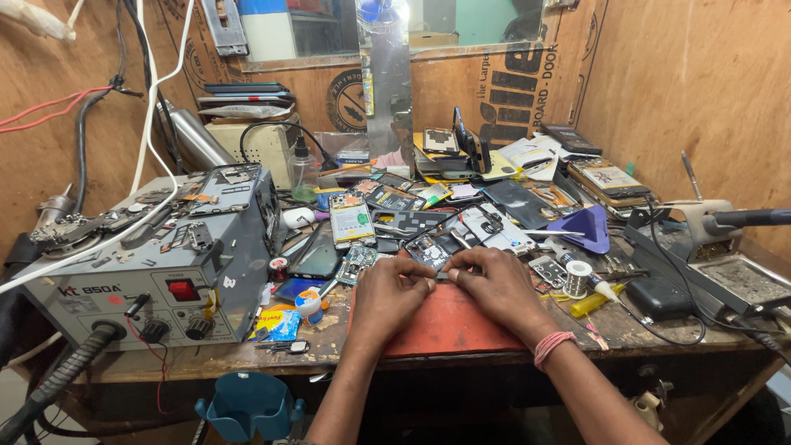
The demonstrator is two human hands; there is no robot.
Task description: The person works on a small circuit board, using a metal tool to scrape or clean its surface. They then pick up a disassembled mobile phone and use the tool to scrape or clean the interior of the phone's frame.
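Over the red mat [449, 325], our left hand [387, 297] and right hand [494, 284] pinch a small dark part [441, 276] at the mat's far edge, fingers closed on its ends. It looks light, stiff, fragile; edges seem safest. Beyond the mat lie flat, glossy phone boards [387, 216].

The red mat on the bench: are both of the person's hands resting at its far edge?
Yes: the left hand and right hand meet at the far edge of the red mat.
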